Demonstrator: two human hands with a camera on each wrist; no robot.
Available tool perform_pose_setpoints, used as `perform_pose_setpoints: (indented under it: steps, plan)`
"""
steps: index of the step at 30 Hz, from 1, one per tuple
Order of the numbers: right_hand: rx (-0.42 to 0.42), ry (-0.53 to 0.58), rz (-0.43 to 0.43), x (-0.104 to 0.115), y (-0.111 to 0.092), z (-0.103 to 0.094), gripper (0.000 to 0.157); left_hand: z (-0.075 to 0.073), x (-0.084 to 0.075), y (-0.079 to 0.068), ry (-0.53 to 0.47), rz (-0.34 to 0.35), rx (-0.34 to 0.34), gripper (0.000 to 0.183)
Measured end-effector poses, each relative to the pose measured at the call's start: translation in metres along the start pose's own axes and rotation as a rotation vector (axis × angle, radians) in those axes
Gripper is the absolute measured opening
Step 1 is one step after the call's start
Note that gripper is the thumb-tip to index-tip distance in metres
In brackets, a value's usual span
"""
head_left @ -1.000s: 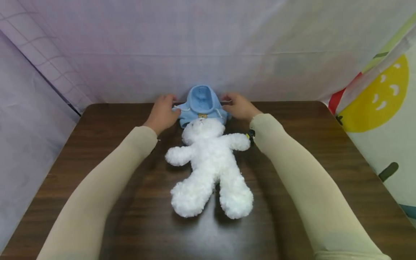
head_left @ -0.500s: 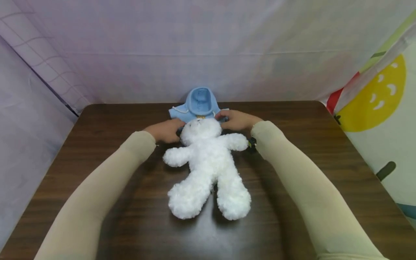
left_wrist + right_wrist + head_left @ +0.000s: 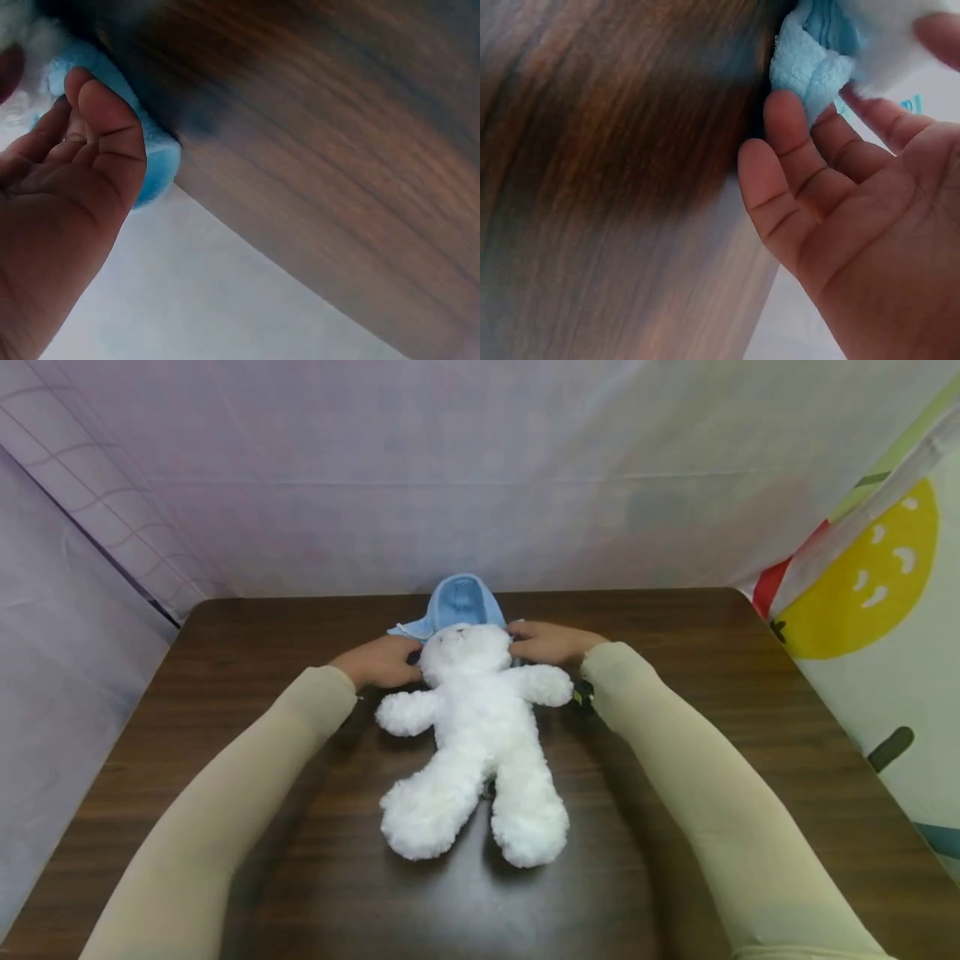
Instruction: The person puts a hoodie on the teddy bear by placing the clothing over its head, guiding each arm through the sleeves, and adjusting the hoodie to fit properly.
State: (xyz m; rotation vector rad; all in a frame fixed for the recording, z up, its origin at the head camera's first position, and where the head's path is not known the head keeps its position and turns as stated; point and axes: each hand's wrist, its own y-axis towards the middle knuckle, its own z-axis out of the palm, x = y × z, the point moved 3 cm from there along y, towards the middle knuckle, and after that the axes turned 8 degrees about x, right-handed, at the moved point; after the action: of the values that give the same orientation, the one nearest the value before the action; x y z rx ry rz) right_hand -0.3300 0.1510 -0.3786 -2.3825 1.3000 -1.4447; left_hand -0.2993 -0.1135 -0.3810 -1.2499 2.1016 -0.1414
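A white plush bear lies on its back on the table, feet toward me, its head overlapping the small light-blue hoodie behind it. Most of the hoodie's body is hidden under that head. Beside the head on the left, my left hand has its fingers curled at the hoodie's edge; blue cloth shows behind the fingertips in the left wrist view. On the other side, my right hand holds the hoodie's edge, with its fingertips against the blue cloth and the thumb over white fur.
The dark wood-grain table reaches back to a pale cloth curtain. At the right hangs a printed cloth with a yellow fruit shape. A dark wristband sits at my right cuff.
Both hands have come from the hoodie's sleeves down to the sides of the bear's head. The hoodie has shifted toward me, and the head now covers more of it.
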Motion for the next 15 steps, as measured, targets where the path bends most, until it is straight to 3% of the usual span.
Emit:
perform_pose_setpoints:
  steps: [3, 6, 12, 15]
  plan:
    - [0.007, -0.013, 0.006, -0.001, -0.001, 0.002, 0.054, 0.000, 0.000, -0.001, -0.018, 0.031, -0.004, 0.032]
    - [0.018, -0.100, -0.018, -0.002, 0.001, 0.003, 0.051, 0.000, -0.001, 0.000, -0.019, 0.045, -0.006, 0.026]
    - [0.010, -0.244, -0.047, 0.000, 0.008, 0.002, 0.044, 0.002, -0.002, 0.001, 0.002, 0.004, -0.031, 0.020]
    - [0.000, -0.228, -0.032, 0.002, 0.009, 0.002, 0.033, 0.003, -0.001, 0.001, -0.023, -0.014, -0.042, 0.019]
